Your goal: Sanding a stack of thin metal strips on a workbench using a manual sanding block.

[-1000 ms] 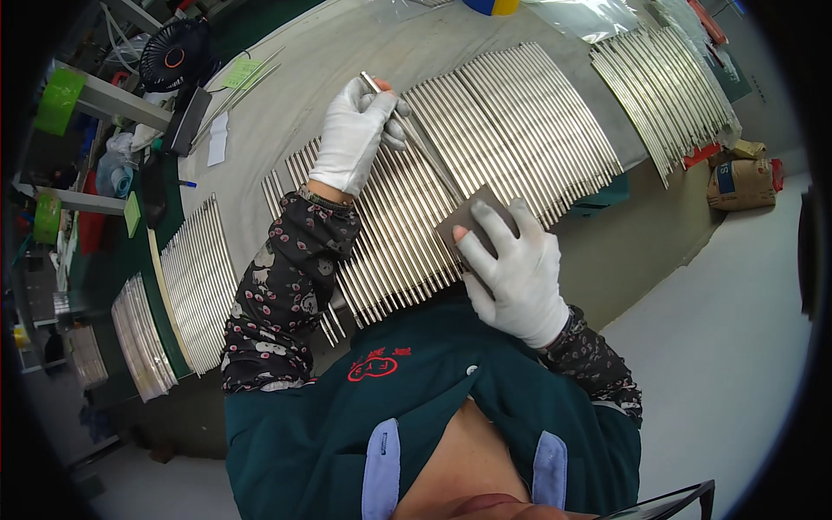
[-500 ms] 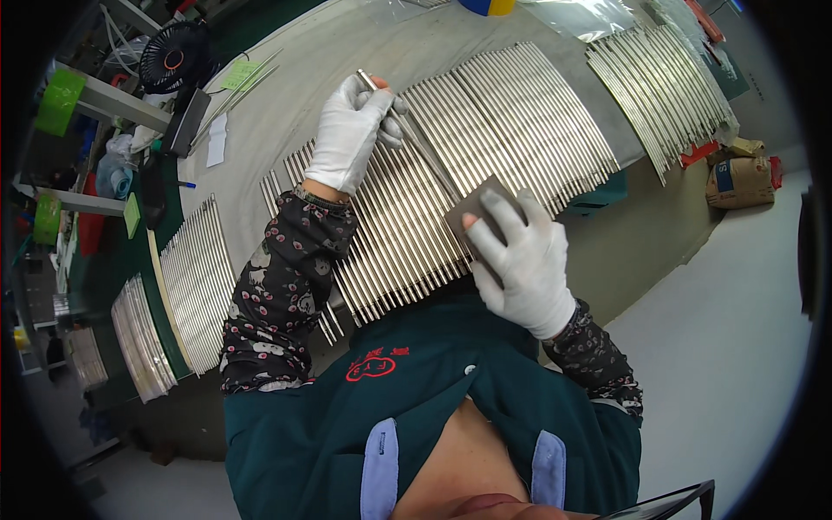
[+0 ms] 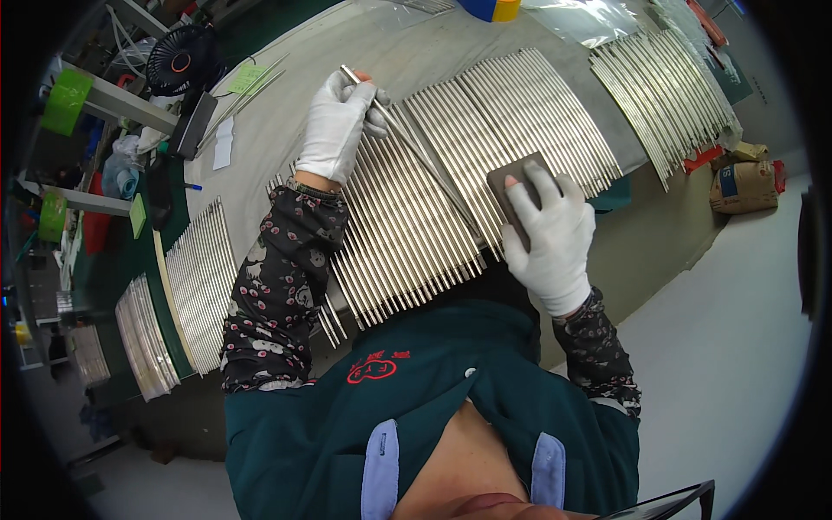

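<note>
My left hand (image 3: 338, 126), in a white glove, is closed around the upper end of a slim metal rod (image 3: 418, 152). The rod slants down to the right over rows of similar shiny rods lying side by side. My right hand (image 3: 552, 230), also gloved with a bare fingertip showing, grips a flat grey-brown block (image 3: 513, 192), like a sanding pad. The block is over the right-hand row of rods (image 3: 520, 104), just right of the held rod's lower end. Beneath my left hand lies the other row (image 3: 390, 225). Whether the block touches the rods is hidden.
More rods (image 3: 663, 100) lie at the far right and another batch (image 3: 204, 286) at the left. A black fan (image 3: 180, 61), a white paper slip (image 3: 223, 143) and a blue-yellow roll (image 3: 490, 9) stand around the grey table (image 3: 286, 95). A brown bag (image 3: 744, 186) sits beyond the right edge.
My right hand has moved right and slightly up with the block, off the held rod's lower end. My left hand has shifted slightly left with the rod.
</note>
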Available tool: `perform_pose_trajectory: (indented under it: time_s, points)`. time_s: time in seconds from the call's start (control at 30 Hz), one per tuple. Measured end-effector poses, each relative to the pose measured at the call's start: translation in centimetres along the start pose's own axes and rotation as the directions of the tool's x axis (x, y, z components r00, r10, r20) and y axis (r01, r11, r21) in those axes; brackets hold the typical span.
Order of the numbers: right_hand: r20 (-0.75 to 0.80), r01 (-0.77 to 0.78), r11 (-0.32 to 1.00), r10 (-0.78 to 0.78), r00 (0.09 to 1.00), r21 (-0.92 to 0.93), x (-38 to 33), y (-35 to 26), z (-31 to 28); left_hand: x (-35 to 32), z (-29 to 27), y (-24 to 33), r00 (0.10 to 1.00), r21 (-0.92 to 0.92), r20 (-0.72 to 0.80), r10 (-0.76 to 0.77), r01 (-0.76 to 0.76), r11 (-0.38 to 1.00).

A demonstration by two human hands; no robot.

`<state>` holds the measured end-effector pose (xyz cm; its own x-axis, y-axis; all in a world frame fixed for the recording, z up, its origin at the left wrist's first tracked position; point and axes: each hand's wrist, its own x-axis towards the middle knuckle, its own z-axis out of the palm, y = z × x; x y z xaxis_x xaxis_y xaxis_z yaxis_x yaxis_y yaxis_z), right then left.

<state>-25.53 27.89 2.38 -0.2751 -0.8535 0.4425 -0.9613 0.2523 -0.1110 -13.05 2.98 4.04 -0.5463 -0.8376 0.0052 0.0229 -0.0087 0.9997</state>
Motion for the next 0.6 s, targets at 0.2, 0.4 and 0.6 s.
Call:
perform_pose_trajectory:
  time_s: [0.2, 0.4, 0.6]
  points:
    - [0.06, 0.146, 0.978, -0.156, 0.986, 0.148, 0.5, -2.1, -1.0, 0.0, 0.0, 0.1, 1.0, -0.012, 0.014, 0.012, -0.012, 1.0]
    - [0.09, 0.273, 0.943, -0.294, 0.952, 0.191, 0.0, -3.3, -0.9, 0.3, 0.2, -0.1, 1.0, -0.021, 0.005, -0.004, 0.004, 1.0]
    - [0.001, 0.232, 0.957, -0.236, 0.972, 0.173, 0.8, -2.3, -1.8, 0.2, 0.4, -0.1, 1.0, -0.027, -0.005, -0.026, 0.026, 0.999]
